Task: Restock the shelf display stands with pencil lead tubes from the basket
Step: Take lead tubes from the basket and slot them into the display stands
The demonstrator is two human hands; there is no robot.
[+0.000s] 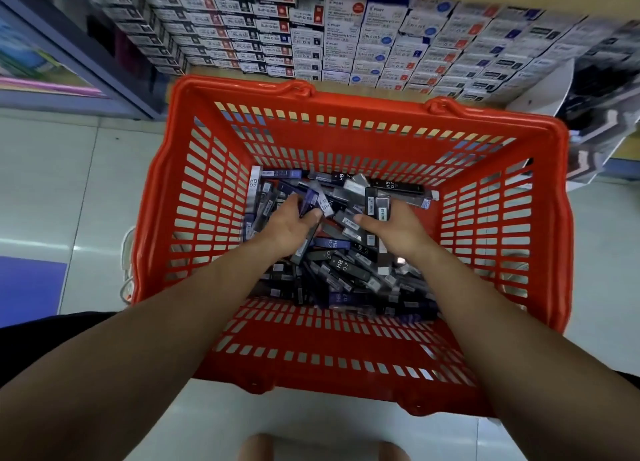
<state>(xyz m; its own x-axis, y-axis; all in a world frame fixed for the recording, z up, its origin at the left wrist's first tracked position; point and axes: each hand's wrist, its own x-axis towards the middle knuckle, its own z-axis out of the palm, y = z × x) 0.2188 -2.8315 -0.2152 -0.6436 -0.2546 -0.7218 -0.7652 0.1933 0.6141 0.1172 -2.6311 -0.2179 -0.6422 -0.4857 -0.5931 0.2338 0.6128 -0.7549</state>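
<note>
I am looking straight down into a red plastic basket (346, 114) that fills the middle of my view and sits on pale floor tiles (52, 183). The pencil lead tubes (346, 270) lie in a loose heap across its bottom, dark grey, black and purple, several printed HB 07, pointing every which way. Both of my operator's bare forearms come in from 6 o'clock and reach down over the near wall. The left hand (291, 226) is in the heap at about 10 o'clock from the basket's centre, back of the hand up, fingers curled and thumb pressed over a small bunch of purple and grey tubes that fan out past the knuckles toward 12 o'clock. The right hand (398, 230) is just beside it at about 2 o'clock, thumb pointing toward the left hand, fingers wrapped round a few grey and black tubes whose ends stick up toward 12 o'clock. The two hands are near each other but apart. Beyond the basket, at 12 o'clock, a shelf holds tight stacks of small white boxes (311, 38) with red and blue marks. At 2 o'clock stands a white display (547, 90) with dark goods, too blurred to read. A blue mat (27, 284) lies at 9 o'clock.
</note>
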